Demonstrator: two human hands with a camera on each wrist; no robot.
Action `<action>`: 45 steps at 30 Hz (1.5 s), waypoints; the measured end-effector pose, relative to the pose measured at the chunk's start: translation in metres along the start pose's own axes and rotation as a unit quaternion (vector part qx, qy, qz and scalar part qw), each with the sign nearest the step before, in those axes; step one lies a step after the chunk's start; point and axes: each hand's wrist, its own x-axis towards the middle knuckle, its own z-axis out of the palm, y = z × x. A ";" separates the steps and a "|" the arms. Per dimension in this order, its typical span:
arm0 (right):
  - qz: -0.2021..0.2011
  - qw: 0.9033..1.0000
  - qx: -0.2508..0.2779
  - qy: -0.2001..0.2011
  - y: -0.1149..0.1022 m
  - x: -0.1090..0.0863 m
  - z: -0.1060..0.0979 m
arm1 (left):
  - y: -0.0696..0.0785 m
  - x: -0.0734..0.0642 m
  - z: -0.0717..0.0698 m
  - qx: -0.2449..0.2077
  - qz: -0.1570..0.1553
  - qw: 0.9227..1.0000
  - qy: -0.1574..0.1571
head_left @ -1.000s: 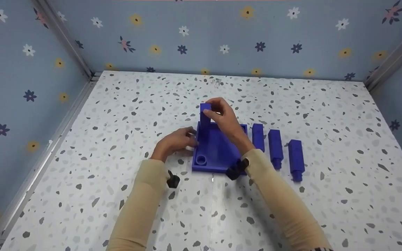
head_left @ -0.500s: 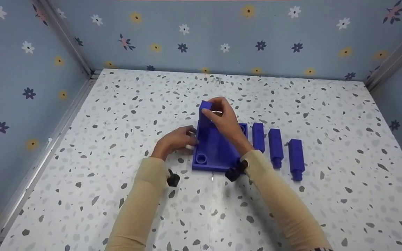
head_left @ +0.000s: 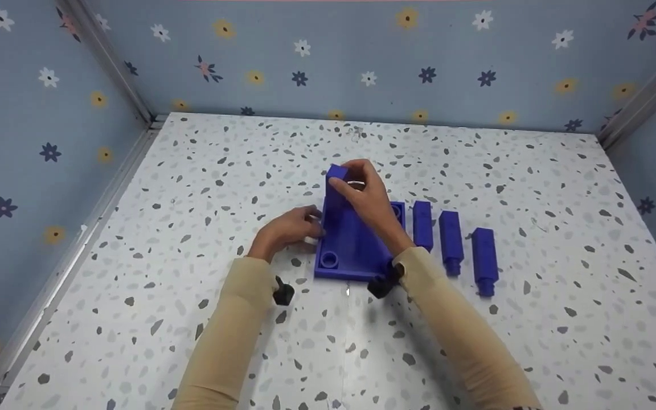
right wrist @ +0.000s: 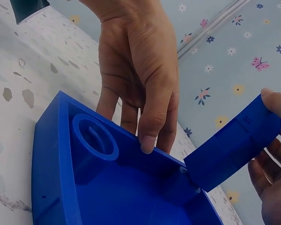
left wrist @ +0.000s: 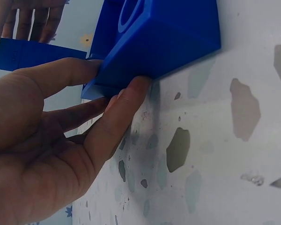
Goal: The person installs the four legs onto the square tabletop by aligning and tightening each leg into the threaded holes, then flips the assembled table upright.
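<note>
A shallow blue square tray [head_left: 356, 247] with raised walls and round sockets in its corners lies on the table. My left hand [head_left: 291, 228] holds its left wall, thumb [right wrist: 149, 140] over the rim and fingers against the outside. With thumb and fingers, my right hand [head_left: 372, 199] pinches the upper part of a blue square post [head_left: 336, 185], which stands over the tray's far left corner. In the right wrist view the post [right wrist: 234, 145] meets that corner at its lower end, which hides the socket there. The near left socket [head_left: 328, 260] is bare.
Three more blue posts lie to the right of the tray: one close to it [head_left: 422, 225], a middle one [head_left: 451, 242] and an outer one [head_left: 484, 259], the latter two showing round pegs at their near ends. Flowered panels [head_left: 362, 57] surround the speckled table [head_left: 220, 154].
The post in my right hand has turned slightly at the corner, and the thumb has shifted a little left with it. My left hand and the tray stay in place.
</note>
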 end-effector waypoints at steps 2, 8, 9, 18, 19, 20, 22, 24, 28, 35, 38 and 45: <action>-0.001 1.000 -0.004 0.006 -0.001 0.000 0.000 | 0.000 0.000 0.000 0.001 0.000 1.000 0.000; 0.001 1.000 0.009 0.012 -0.004 0.003 -0.002 | -0.001 0.001 0.000 0.004 0.000 1.000 0.000; 0.004 1.000 0.014 0.011 -0.004 0.003 -0.002 | -0.001 0.001 0.000 0.004 0.000 1.000 0.000; 0.023 0.998 0.059 -0.008 0.020 0.018 -0.004 | 0.000 0.000 0.001 0.001 0.001 1.000 -0.003; 0.023 0.998 0.065 -0.009 0.022 0.019 -0.004 | 0.000 0.000 0.000 0.000 -0.001 1.000 -0.003; 0.022 0.997 0.069 -0.011 0.022 0.019 -0.004 | 0.001 0.000 0.000 -0.002 -0.003 1.000 -0.003; 0.018 0.997 0.075 -0.017 0.023 0.020 -0.005 | 0.001 0.000 0.000 -0.007 -0.006 1.000 -0.003; 0.014 0.996 0.080 -0.026 0.023 0.021 -0.005 | 0.001 0.000 -0.001 -0.008 -0.006 1.000 -0.003; 0.023 0.994 0.094 -0.053 0.025 0.023 -0.006 | 0.001 0.000 0.000 -0.009 -0.004 1.000 -0.004; 0.039 0.989 0.114 -0.082 0.026 0.026 -0.007 | -0.001 0.002 -0.001 -0.001 -0.003 1.000 -0.003; 0.042 0.988 0.120 -0.091 0.025 0.026 -0.007 | -0.001 0.002 -0.001 0.005 -0.003 1.000 0.001; 0.045 0.986 0.130 -0.094 0.024 0.026 -0.006 | -0.001 0.001 -0.001 0.017 0.001 1.000 0.002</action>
